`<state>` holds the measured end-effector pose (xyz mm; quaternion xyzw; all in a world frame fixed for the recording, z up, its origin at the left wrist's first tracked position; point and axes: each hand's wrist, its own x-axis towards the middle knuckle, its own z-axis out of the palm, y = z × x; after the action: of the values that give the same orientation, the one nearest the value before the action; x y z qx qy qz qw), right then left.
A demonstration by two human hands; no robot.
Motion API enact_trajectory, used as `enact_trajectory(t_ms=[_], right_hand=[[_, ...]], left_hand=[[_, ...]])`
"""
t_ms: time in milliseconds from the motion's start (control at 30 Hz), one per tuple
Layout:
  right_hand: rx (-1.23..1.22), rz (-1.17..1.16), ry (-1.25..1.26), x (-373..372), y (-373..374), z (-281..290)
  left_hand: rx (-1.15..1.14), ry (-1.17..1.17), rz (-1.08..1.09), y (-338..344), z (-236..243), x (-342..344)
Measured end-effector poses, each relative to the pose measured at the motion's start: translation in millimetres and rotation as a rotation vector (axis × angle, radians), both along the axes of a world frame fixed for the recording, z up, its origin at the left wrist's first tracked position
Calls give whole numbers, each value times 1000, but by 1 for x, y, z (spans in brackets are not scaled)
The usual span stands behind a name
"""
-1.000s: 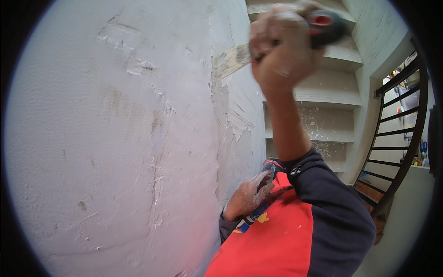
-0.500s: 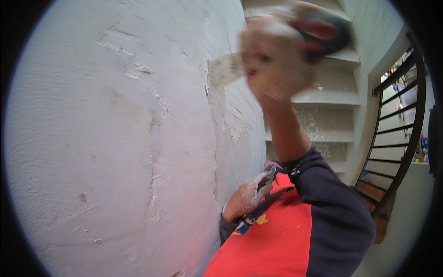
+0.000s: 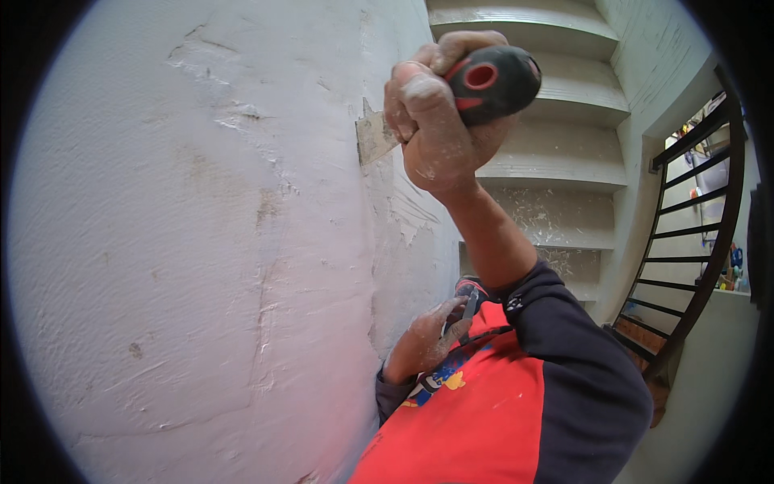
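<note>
A scraper [image 3: 508,81] with a black and red handle is gripped in my right hand [image 3: 435,121], fingers wrapped round it. Its stained flat blade [image 3: 375,139] meets the white wall [image 3: 201,242] at a ragged edge of peeling coating. White dust covers both hands. Low down by the wall, in front of the red shirt, my left hand [image 3: 423,343] is closed around a slim grey tool [image 3: 471,305]. Most of that tool is hidden by the fingers, so its kind is unclear. Below the blade lies a greyish patch [image 3: 411,206] where the surface layer has come off.
Pale stairs [image 3: 556,153] rise behind my right arm, with white flakes [image 3: 548,218] scattered on the lower steps. To the right stands a dark metal railing [image 3: 685,258]. Beyond it, several colourful small items [image 3: 734,266] sit on a ledge.
My right hand and the scraper have moved left and slightly down, bringing the blade lower along the peeling edge. My left hand has barely shifted.
</note>
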<state>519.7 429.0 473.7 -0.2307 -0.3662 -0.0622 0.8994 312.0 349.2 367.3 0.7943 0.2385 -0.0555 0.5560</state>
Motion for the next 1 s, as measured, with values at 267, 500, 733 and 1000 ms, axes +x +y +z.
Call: enact_trajectory(t_ms=[267,500,733,1000], right_hand=[[264,290,247,5,-2,12],[146,-170,67,5,18,13],[343,288,221,31,-6,29],[405,-106,-5,43,11,26]], left_hand=[[-22,60,-23,4,15,2],[-6,34,17,3,11,-1],[8,59,-14,1,4,2],[15,34,-19,3,2,4]])
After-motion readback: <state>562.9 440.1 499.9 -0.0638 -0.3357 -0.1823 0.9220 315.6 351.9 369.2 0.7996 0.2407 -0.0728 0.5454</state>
